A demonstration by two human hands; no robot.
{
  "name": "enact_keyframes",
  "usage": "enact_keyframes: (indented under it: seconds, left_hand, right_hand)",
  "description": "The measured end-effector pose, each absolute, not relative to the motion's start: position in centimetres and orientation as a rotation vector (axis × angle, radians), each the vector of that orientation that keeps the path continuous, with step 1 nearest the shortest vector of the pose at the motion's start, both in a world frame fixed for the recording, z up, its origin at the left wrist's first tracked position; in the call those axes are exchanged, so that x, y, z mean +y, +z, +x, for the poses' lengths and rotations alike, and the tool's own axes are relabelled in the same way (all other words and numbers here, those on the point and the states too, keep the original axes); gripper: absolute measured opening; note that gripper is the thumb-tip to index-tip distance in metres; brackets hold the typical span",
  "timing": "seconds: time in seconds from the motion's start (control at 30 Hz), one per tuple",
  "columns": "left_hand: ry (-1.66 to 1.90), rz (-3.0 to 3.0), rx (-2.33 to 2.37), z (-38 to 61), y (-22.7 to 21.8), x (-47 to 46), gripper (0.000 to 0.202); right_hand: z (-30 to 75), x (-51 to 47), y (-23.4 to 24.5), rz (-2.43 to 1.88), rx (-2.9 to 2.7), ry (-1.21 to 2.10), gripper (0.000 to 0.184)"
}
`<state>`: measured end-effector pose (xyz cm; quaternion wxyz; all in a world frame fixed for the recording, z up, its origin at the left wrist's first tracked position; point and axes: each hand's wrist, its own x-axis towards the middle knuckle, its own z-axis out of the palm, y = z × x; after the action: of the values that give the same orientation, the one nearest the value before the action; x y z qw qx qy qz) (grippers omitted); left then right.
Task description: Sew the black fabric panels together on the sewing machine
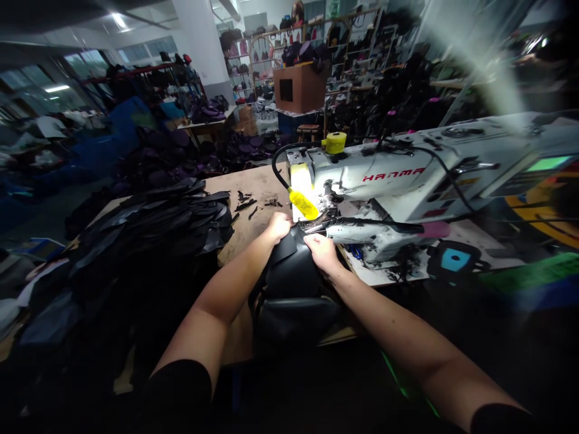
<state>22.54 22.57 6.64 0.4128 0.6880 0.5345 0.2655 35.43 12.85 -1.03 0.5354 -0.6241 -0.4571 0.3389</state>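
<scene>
Head view looks down on a black bag body (pixel 289 289), soft and bulky, held at the near edge of the table (pixel 246 199) with its upper edge fed toward the needle area of a white sewing machine (pixel 398 175). Both grips are closed on that edge. The left hand (pixel 278 226) curls over the material just in front of the machine's head, and the right hand (pixel 322 252) pinches the same rim a little farther right, its fingers (pixel 316 242) lying across the black surface beside a long white machine arm (pixel 380 236) with a pink end. The two hands sit close together but do not touch.

The machine fills the right side of the table and carries the red lettering "HANMA". A yellow-handled piece (pixel 304 205) angles across its head, and a yellow spool (pixel 335 142) sits on top. Black scraps (pixel 246 205) lie on the bare tabletop left of the machine. Along the table's left side rises a heaped stack of black cut panels (pixel 154 223). Beyond the far edge, dark purple pieces (pixel 244 147) lie in a pile, and a brown cardboard box (pixel 296 87) stands raised in front of shelves of bags (pixel 266 54).
</scene>
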Motion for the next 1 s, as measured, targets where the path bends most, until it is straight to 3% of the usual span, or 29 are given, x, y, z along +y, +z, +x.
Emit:
enact_keyframes:
  seconds: [0.13,0.27,0.43,0.57,0.73,0.83,0.93,1.0]
  left_hand:
    - [0.817,2.114,1.544,22.1,6.7,19.0,0.023]
    - [0.785,2.669,1.476,21.6,3.9,11.5,0.041]
    - [0.53,2.769,1.575,22.9,-0.1,6.3,0.085]
    - [0.393,2.791,1.57,23.5,-0.5,5.8,0.076]
    - [0.124,2.784,1.569,21.3,1.8,5.0,0.027]
    - [0.047,2.887,1.513,19.5,3.4,4.9,0.035]
    - [-0.067,3.002,1.168,18.5,4.6,5.6,0.045]
    - [-0.113,3.0,1.007,18.4,5.3,6.4,0.042]
  right_hand:
    - [36.1,12.0,-0.9,-1.449,-1.149,0.853,0.028]
    - [38.1,8.5,-1.9,-1.367,-1.482,1.039,0.029]
    - [40.1,4.1,-3.3,-1.525,-1.791,0.985,0.02]
    - [40.2,2.7,-2.6,-1.621,-1.85,0.827,0.02]
    - [40.5,1.7,-1.2,-1.635,-1.851,0.805,0.022]
    - [40.8,1.3,-0.7,-1.647,-1.852,0.811,0.023]
    - [40.8,1.4,-0.4,-1.616,-1.867,0.855,0.022]
    - [40.8,1.8,-0.1,-1.597,-1.85,0.889,0.022]
